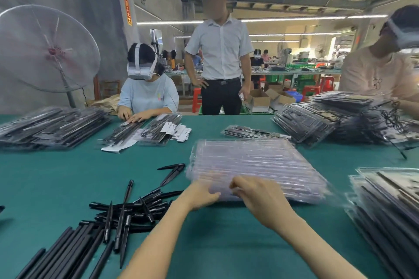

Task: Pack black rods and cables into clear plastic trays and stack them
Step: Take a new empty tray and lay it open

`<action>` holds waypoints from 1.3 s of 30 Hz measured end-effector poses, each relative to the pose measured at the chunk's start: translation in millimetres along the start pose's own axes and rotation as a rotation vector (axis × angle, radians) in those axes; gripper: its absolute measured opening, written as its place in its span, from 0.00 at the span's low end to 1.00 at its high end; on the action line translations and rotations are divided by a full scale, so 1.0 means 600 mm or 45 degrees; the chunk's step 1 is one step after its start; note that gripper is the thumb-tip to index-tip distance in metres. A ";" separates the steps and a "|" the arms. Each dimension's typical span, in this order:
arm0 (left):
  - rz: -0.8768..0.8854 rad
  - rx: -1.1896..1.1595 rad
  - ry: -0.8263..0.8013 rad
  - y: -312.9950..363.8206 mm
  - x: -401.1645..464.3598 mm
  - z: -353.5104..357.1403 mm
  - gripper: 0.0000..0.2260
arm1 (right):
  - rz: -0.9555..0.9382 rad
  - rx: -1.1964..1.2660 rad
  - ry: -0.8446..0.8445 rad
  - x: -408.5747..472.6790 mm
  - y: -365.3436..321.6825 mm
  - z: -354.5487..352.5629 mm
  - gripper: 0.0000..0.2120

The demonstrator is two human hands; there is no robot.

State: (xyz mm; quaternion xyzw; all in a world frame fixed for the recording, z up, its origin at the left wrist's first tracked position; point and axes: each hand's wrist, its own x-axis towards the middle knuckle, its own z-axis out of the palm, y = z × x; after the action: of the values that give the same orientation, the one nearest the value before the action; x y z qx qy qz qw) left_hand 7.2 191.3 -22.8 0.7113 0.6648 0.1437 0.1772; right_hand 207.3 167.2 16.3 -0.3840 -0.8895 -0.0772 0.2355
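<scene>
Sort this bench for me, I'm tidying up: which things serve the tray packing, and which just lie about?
For the job:
left hand and right hand, both at the stack of empty clear trays
loose black rods
packed trays

Lying about:
standing fan
white paper cards
cardboard boxes

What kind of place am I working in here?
Most likely a factory packing line: a long green worktable with piles of loose black rods, a stack of clear plastic trays, filled trays, and other workers at benches behind.
</scene>
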 end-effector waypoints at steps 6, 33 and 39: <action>0.254 -0.094 0.283 -0.042 -0.113 0.003 0.17 | 0.105 0.054 -0.068 -0.036 -0.009 0.007 0.10; -0.693 0.478 0.316 -0.131 -0.441 0.018 0.08 | -0.248 0.299 0.166 -0.294 -0.243 0.036 0.27; -0.642 -0.234 0.411 -0.107 -0.463 -0.007 0.10 | -0.277 0.321 0.029 -0.292 -0.268 0.018 0.26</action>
State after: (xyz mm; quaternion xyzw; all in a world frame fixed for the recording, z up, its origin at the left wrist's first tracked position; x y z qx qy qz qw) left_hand -72.8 -82.0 -38.9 0.4730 0.8240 0.2658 0.1632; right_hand 191.9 -54.1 -70.3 -0.2519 -0.9257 0.0056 0.2822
